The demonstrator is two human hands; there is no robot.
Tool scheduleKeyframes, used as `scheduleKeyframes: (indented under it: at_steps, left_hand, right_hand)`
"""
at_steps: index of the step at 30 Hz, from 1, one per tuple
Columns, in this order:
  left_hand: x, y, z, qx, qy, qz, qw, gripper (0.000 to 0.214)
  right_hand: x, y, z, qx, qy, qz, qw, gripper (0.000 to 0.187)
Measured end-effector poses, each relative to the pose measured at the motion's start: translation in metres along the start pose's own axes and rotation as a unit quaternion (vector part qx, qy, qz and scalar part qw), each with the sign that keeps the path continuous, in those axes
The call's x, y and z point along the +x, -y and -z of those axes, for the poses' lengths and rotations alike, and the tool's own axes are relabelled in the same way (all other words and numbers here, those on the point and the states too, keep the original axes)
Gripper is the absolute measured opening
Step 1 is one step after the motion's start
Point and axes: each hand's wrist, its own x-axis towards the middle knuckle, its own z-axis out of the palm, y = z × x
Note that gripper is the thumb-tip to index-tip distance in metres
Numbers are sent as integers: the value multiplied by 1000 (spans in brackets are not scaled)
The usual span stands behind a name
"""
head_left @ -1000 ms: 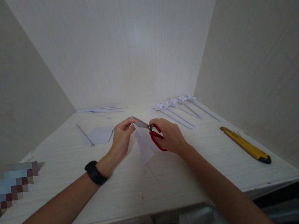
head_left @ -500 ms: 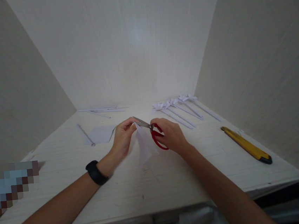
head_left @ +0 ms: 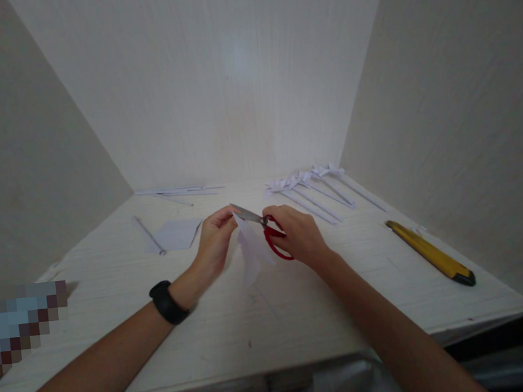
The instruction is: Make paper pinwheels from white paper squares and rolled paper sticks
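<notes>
My left hand [head_left: 214, 240] pinches the top edge of a small white piece of paper [head_left: 251, 255], held just above the table. My right hand [head_left: 298, 234] grips red-handled scissors [head_left: 269, 235]. Their grey blades [head_left: 245, 213] point left and meet the paper's top edge close to my left fingertips. A black band sits on my left wrist [head_left: 167, 302].
White wooden table [head_left: 236, 321] boxed in by pale walls on three sides. Several rolled white paper sticks with folded tops [head_left: 316, 187] lie at the back right. A yellow utility knife [head_left: 431, 253] lies at the right. A paper sheet [head_left: 175, 235] and thin strips [head_left: 178, 193] lie back left.
Almost nothing has moved. Both hands hold the same pose; the hanging paper has shifted slightly as the scissors work along its upper edge.
</notes>
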Motion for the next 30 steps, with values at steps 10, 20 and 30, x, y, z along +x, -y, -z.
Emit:
scheduleKeyframes:
  at_steps: [10, 20, 30]
  left_hand:
    - [0, 0, -2, -9, -9, 16, 1000, 5]
    - [-3, -5, -6, 72, 0, 9, 997, 9]
    - [-7, -2, -11, 78, 27, 85, 993, 15]
  right_hand:
    - [0, -1, -4, 23, 5, 6, 1000, 19]
    - [9, -8, -10, 306, -98, -136, 937, 24]
    - [16, -9, -11, 518, 10, -162, 840, 43]
